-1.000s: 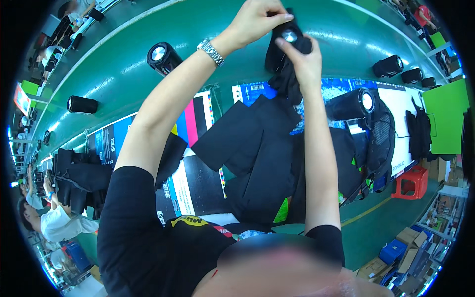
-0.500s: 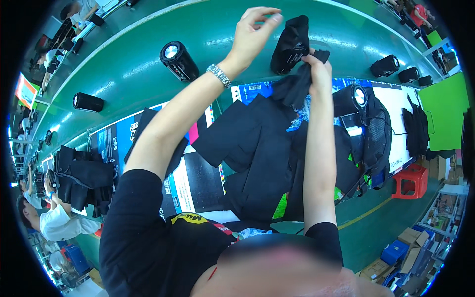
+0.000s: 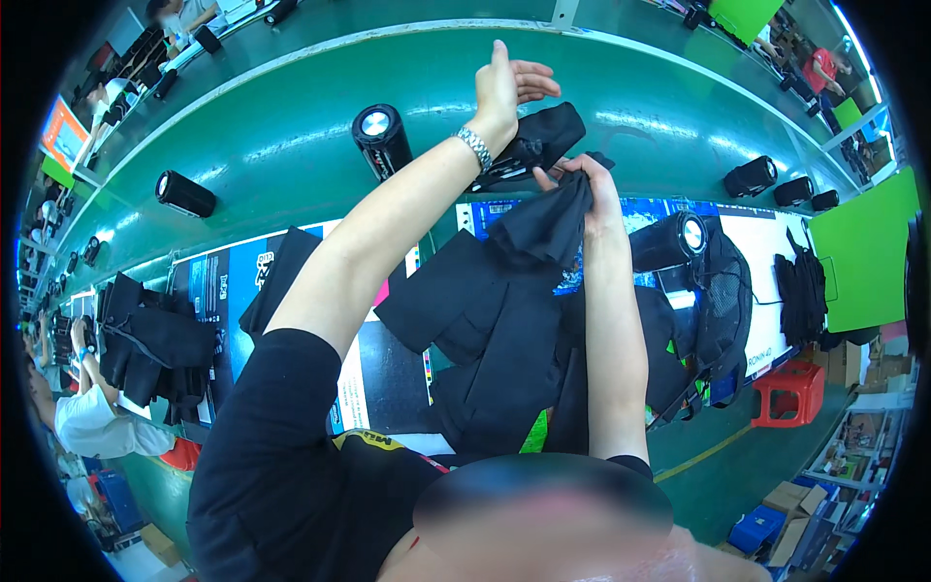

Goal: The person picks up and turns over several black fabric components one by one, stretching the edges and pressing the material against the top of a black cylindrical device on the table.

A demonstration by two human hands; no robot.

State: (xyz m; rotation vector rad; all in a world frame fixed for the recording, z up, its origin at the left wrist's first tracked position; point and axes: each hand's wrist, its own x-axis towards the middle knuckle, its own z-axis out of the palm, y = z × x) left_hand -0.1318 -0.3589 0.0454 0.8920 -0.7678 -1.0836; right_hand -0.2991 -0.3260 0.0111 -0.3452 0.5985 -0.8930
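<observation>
My left hand [image 3: 504, 95], with a metal-band watch on its wrist, has its fingers stretched out and thumb up. It holds nothing and is just left of a black cloth-covered bundle [image 3: 555, 134], tilted on the green conveyor belt [image 3: 291, 116]. What the cloth covers is hidden. My right hand [image 3: 599, 194] is closed on a black cloth pouch [image 3: 538, 225] that hangs over the near edge of the belt. Beneath it, several flat black cloth pouches [image 3: 495, 320] lie in a pile on the worktable. A black cylindrical speaker [image 3: 381, 141] stands left of my left hand.
More black speakers [image 3: 186, 194] sit along the belt, some at the right [image 3: 751, 176]. Another speaker [image 3: 669, 241] lies by a black mesh bag [image 3: 725, 301]. Black cloth is heaped at the left [image 3: 160, 339]. A red stool [image 3: 790, 393] stands right; a co-worker [image 3: 102, 422] is left.
The covered bundle has tipped from near upright to leaning and come closer. My left hand has dropped beside it, fingers straightened. My right hand has moved left and nearer with the cloth.
</observation>
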